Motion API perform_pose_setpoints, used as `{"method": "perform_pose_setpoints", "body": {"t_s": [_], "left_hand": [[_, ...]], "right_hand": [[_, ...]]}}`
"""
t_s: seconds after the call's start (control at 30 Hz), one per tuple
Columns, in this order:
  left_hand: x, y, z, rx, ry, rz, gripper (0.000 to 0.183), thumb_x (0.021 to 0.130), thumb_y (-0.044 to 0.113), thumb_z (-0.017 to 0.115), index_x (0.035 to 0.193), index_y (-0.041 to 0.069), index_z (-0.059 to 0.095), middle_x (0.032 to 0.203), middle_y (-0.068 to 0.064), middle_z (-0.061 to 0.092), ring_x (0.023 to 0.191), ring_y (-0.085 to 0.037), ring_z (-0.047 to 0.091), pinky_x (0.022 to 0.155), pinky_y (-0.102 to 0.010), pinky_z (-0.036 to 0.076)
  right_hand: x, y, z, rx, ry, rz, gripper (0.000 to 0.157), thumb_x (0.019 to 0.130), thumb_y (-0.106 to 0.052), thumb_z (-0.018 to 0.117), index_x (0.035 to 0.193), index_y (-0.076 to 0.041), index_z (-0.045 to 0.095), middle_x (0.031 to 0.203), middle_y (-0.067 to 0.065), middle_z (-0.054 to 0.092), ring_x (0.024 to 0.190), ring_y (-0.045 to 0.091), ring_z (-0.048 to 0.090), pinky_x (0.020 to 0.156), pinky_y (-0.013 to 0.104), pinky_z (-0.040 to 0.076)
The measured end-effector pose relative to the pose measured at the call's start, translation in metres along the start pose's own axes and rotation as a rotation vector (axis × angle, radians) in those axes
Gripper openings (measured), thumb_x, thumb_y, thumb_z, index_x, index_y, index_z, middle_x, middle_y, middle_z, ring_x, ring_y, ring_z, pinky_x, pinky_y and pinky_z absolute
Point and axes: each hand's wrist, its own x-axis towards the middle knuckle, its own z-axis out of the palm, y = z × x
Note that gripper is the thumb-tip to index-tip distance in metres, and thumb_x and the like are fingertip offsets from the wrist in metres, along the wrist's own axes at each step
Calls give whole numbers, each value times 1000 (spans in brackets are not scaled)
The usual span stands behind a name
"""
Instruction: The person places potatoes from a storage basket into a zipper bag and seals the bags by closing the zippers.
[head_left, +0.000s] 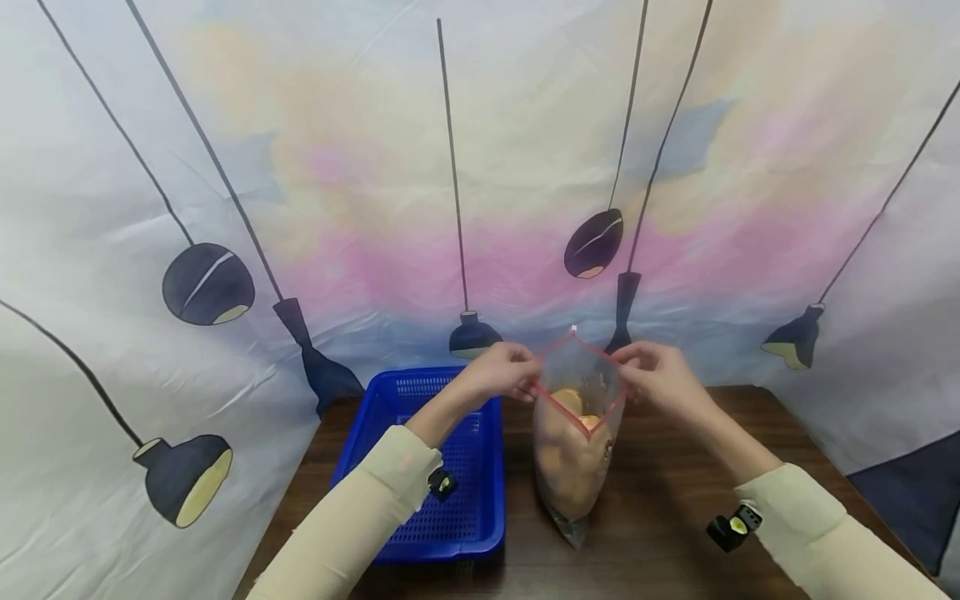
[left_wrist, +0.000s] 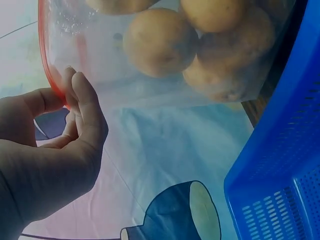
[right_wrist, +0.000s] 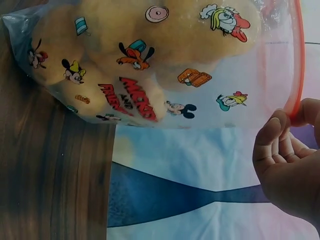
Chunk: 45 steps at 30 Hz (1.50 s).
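Note:
A clear zip bag (head_left: 573,467) with a red zip edge and printed cartoon figures stands upright on the table, its mouth spread in a diamond shape. Inside are several round, yellow-brown potatoes (left_wrist: 160,42), seen through the plastic. My left hand (head_left: 506,371) pinches the left side of the red edge between thumb and fingers. On the opposite side, my right hand (right_wrist: 287,145) pinches the same edge. In the right wrist view the print (right_wrist: 132,100) on the bag reads "Mickey and Friends".
A blue perforated plastic basket (head_left: 491,500) stands left of the bag, under the left forearm. Both are on a dark brown wooden table (head_left: 675,500). Behind hangs a cloth backdrop (head_left: 375,208) with painted lamps.

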Motion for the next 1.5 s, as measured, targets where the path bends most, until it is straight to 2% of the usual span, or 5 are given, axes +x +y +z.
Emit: {"method": "perform_pose_setpoints", "body": {"t_s": [0.33, 0.6, 1.0, 1.23, 1.5], "left_hand": [[-28, -1, 18, 50, 113, 54, 35, 109, 36, 60, 124, 4, 60, 102, -12, 70, 94, -30, 74, 76, -37, 63], [-70, -8, 66, 410, 323, 349, 34, 100, 51, 71, 98, 18, 60, 89, 7, 65, 78, -8, 63, 67, -25, 55], [-71, -13, 96, 644, 417, 533, 16, 93, 14, 77, 89, 17, 62, 85, 7, 62, 72, 2, 58, 63, -9, 46], [-74, -15, 98, 635, 390, 549, 17, 94, 11, 77, 89, 17, 63, 85, 7, 62, 70, 0, 58, 62, -7, 44], [-78, -12, 98, 640, 355, 571, 15, 94, 8, 76, 91, 17, 64, 88, 7, 63, 74, 2, 61, 65, -6, 46]], "right_hand": [[1, 2, -3, 41, -30, -33, 23, 100, -3, 64, 121, 4, 67, 81, 14, 68, 72, 26, 66, 65, 39, 60], [5, 6, -3, 80, -73, -75, 27, 102, -4, 63, 127, 3, 63, 79, 14, 67, 71, 26, 65, 65, 39, 58], [14, 7, 1, 134, -128, -73, 28, 106, -9, 60, 132, 1, 62, 77, 14, 63, 68, 26, 61, 63, 38, 55], [40, 18, 9, 198, -163, -83, 40, 112, -20, 56, 141, 8, 59, 131, 27, 66, 116, 25, 69, 93, 28, 57], [82, 27, 29, 412, -351, -36, 53, 110, 1, 41, 163, 2, 33, 167, 24, 34, 157, 41, 27, 125, 50, 29]]}}
